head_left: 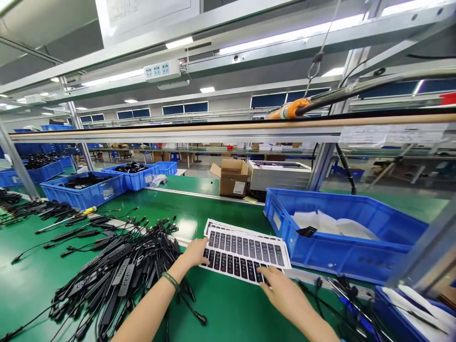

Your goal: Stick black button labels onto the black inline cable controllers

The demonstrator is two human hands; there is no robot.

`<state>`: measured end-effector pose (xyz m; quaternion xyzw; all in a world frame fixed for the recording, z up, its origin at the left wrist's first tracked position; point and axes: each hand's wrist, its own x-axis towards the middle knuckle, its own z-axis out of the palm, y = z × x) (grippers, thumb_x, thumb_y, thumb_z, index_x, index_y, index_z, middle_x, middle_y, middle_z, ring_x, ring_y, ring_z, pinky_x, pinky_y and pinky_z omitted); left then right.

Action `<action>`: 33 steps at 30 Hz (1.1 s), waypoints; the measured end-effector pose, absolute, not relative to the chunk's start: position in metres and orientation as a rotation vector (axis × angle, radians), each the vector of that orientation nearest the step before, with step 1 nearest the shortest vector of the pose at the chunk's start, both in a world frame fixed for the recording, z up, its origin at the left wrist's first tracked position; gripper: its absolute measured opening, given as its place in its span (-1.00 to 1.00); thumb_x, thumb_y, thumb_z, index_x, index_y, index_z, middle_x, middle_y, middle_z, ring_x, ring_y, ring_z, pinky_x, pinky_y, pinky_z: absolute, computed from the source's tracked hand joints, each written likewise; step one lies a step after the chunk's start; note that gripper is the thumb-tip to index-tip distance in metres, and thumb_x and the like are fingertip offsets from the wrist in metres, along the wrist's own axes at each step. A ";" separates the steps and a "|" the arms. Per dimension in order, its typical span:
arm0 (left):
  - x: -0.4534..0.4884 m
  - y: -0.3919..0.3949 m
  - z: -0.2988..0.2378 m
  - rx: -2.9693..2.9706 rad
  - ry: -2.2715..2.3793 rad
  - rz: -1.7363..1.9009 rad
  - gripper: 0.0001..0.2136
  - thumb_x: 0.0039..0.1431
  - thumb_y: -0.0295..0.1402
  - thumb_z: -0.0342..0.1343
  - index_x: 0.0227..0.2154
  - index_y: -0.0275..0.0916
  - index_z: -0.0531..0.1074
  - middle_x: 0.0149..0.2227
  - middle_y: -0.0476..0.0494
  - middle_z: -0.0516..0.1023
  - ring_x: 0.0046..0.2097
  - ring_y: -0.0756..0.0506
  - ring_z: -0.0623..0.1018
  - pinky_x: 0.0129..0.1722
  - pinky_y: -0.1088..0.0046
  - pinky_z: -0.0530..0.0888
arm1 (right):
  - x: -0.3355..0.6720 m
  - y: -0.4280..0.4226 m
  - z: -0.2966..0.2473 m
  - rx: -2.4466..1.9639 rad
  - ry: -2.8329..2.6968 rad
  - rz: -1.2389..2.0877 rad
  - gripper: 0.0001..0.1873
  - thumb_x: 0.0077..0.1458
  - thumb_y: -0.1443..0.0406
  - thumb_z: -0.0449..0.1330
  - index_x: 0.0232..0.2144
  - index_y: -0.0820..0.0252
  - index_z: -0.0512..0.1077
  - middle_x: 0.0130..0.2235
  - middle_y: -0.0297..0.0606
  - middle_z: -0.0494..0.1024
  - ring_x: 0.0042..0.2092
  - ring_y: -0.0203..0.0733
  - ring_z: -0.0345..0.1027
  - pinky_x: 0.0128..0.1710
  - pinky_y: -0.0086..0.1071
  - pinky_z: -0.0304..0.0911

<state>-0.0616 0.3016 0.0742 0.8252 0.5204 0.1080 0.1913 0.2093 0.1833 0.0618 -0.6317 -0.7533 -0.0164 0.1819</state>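
A white sheet (245, 249) carrying rows of black stickers lies on the green bench in front of me. My left hand (195, 251) rests on the sheet's left edge, fingers curled against it. My right hand (276, 285) reaches onto the sheet's near right edge, fingertips pressed down on a black sticker. A green band circles my left wrist. A big pile of black wired remote controls (117, 273) lies just left of my left arm.
A blue bin (342, 256) with white sheets stands right of the sticker sheet. More blue bins (85, 190) of black parts stand at the back left. A cardboard box (233, 178) sits behind. A yellow-handled screwdriver (83, 212) lies at the left. An orange tool (288, 110) hangs overhead.
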 end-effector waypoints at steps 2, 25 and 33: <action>-0.061 0.301 0.075 2.322 1.484 0.327 -0.66 0.22 -0.27 0.14 0.01 -0.28 0.38 0.01 -0.21 0.46 0.01 -0.18 0.48 0.02 0.07 0.42 | 0.188 0.199 0.057 -1.671 -2.175 -0.049 -0.69 0.06 0.43 0.10 -0.18 0.16 0.55 -0.24 -0.13 0.59 -0.22 -0.05 0.53 -0.25 -0.29 0.40; -0.148 -0.003 0.083 2.464 1.332 0.353 -0.79 0.31 -0.44 -0.08 -0.32 -0.24 0.47 -0.31 -0.14 0.57 -0.33 -0.09 0.49 -0.36 0.43 0.33 | 0.068 0.020 0.031 -0.829 -2.443 0.188 -0.76 0.29 0.34 0.01 -0.32 0.09 0.48 -0.41 -0.25 0.51 -0.40 -0.19 0.38 -0.41 -0.34 0.23; -0.167 0.006 0.078 2.257 1.421 0.053 -0.88 0.12 -0.44 0.14 -0.38 -0.19 0.58 -0.35 -0.11 0.63 -0.28 -0.11 0.56 -0.31 0.47 0.38 | 0.043 0.006 0.011 -1.054 -2.405 0.657 -0.72 0.30 0.25 0.03 -0.43 0.09 0.44 -0.38 -0.27 0.51 -0.33 -0.18 0.44 -0.34 -0.37 0.31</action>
